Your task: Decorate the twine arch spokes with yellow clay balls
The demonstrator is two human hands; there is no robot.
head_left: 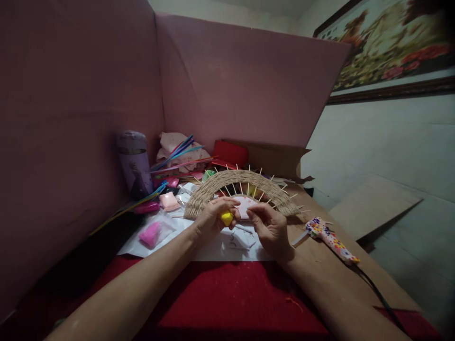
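My left hand [215, 215] is closed around a small yellow lump of clay [226, 218], held just in front of a woven fan-shaped arch [213, 185] with thin wooden sticks poking out of its rim. My right hand [269, 226] sits beside it with fingers curled and fingertips pinched near a pale pink piece [244, 206] at the arch's centre. Whether it grips anything is hidden. Both hands hover over a white sheet [227, 248] on the table.
A glue gun with a floral pattern [331, 240] and black cord lies to the right. On the left are a purple bottle [135, 163], pink clay packets [152, 234], coloured straws [179, 151] and a red box [230, 154]. Pink cardboard walls enclose the back and left.
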